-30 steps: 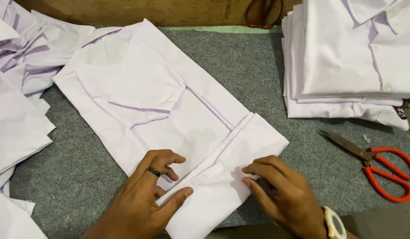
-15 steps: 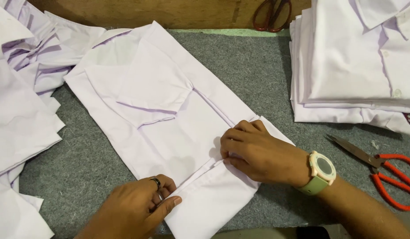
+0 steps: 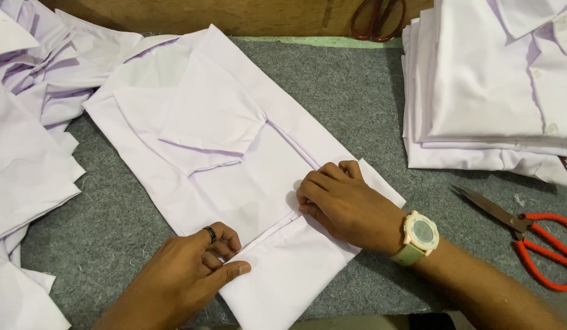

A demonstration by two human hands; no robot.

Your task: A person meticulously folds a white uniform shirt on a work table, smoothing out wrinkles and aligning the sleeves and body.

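A: Two hands on one shirt (image 3: 234, 153), lying flat mid-tabletop (image 3: 357, 85), face down, sleeves tucked in.

B: Grip?

A: Left hand (image 3: 185, 275) pinches the near edge of the bottom fold, thumb against curled fingers (image 3: 219, 244). Right hand (image 3: 344, 205) lies flat on top, fingers together, pressing the crease where the hem flap meets the body.

B: Step?

A: Looks like the hem fold, setting the first crease. Body beyond it is unfolded.

B: Next move needs?

A: My read: keep the crease pinned, both edges square, then bring the folded end up toward the collar. Loose pressure would let the flap skew.

B: Surroundings?

A: Folded stack (image 3: 491, 91) far right, loose shirts (image 3: 33, 153) heaped left, orange-handled scissors (image 3: 528, 238) right of the wrist, well clear. Second scissors (image 3: 375, 21) at the back edge. Watch (image 3: 420, 235) on the right wrist, ring (image 3: 210, 234) on the left hand.
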